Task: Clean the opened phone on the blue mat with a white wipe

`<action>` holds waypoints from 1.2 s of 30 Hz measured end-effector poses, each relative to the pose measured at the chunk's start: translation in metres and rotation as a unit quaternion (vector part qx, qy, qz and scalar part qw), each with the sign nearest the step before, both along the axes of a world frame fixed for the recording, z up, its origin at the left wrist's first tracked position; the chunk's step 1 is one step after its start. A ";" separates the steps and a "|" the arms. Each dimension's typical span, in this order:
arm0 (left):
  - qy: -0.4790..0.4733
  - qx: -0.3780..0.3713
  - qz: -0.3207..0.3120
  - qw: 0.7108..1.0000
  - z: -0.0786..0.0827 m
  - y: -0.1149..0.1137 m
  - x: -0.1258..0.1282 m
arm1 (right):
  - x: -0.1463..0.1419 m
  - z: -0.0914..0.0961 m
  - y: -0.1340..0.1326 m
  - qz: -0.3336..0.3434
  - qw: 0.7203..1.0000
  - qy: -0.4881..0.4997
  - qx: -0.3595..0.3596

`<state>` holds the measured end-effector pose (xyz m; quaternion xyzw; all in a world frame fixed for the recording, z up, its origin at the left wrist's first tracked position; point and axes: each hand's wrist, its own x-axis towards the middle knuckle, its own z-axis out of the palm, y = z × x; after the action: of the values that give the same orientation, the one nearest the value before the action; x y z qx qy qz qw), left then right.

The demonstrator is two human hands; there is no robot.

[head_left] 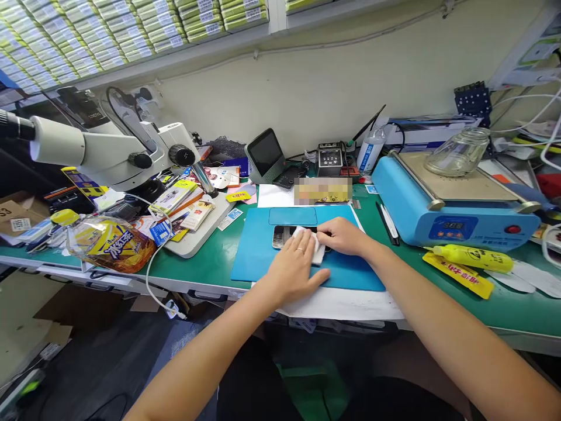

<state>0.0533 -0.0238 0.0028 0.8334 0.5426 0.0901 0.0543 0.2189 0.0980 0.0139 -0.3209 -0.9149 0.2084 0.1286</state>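
Observation:
A dark phone [279,236] lies on a blue work mat [254,257] on the green bench. My left hand [294,270] rests flat on the mat with its fingers stretched over a white wipe [318,250] that lies on the phone. My right hand [344,235] is curled, its fingertips pinched on the right end of the phone beside the wipe. Most of the phone is hidden under the wipe and both hands.
A microscope [109,153] stands at the left with a drink bottle [107,242] lying in front. A blue heating machine [447,202] with a glass jar [458,153] sits at the right. A yellow glue tube [475,257], a small screen [265,155] and clutter surround the mat.

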 end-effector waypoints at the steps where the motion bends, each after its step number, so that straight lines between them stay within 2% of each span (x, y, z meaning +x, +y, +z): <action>1: 0.005 -0.002 0.012 1.000 0.000 -0.006 -0.011 | 0.002 0.002 -0.001 0.001 1.000 -0.002 0.006; 3: 0.021 -0.010 0.046 0.999 -0.001 -0.012 -0.033 | 0.008 0.008 -0.002 0.007 1.000 -0.003 0.006; 6: 0.039 -0.018 0.064 0.997 0.000 -0.004 -0.050 | 0.017 0.015 -0.003 0.005 0.999 -0.019 -0.035; 8: 0.042 -0.017 0.064 0.997 0.000 0.008 -0.044 | 0.021 0.016 -0.002 -0.001 0.998 -0.039 -0.059; 11: 0.033 -0.009 0.051 0.998 0.001 0.023 -0.017 | 0.021 0.013 -0.001 0.010 0.997 -0.051 -0.055; 14: 0.021 0.003 0.012 1.000 0.001 0.019 0.003 | 0.018 0.012 -0.002 0.023 0.998 -0.044 -0.043; 16: 0.019 0.002 -0.004 1.000 0.001 0.007 0.000 | 0.016 0.013 -0.004 0.018 0.998 -0.045 -0.043; 19: 0.029 -0.009 0.016 0.999 0.001 -0.007 -0.025 | 0.015 0.014 -0.005 0.002 0.997 -0.053 -0.051; 22: 0.048 -0.014 0.056 0.997 0.002 -0.004 -0.044 | 0.016 0.012 -0.004 -0.004 0.997 -0.050 -0.060; 24: 0.057 -0.013 0.068 0.996 0.002 0.008 -0.041 | 0.017 0.010 -0.002 -0.003 0.997 -0.042 -0.062; 28: 0.039 -0.011 0.044 0.998 0.003 0.026 -0.010 | 0.019 0.008 -0.001 0.004 0.998 -0.037 -0.054; 31: 0.023 -0.010 0.004 1.000 0.001 0.018 -0.001 | 0.019 0.008 -0.001 0.013 0.998 -0.035 -0.046; 36: 0.016 -0.025 0.009 1.000 0.000 -0.010 -0.027 | 0.018 0.009 0.000 0.016 0.999 -0.040 -0.006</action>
<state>0.0265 -0.0340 0.0030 0.8280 0.5533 0.0635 0.0655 0.2372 0.0975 0.0233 -0.3146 -0.9231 0.2035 0.0868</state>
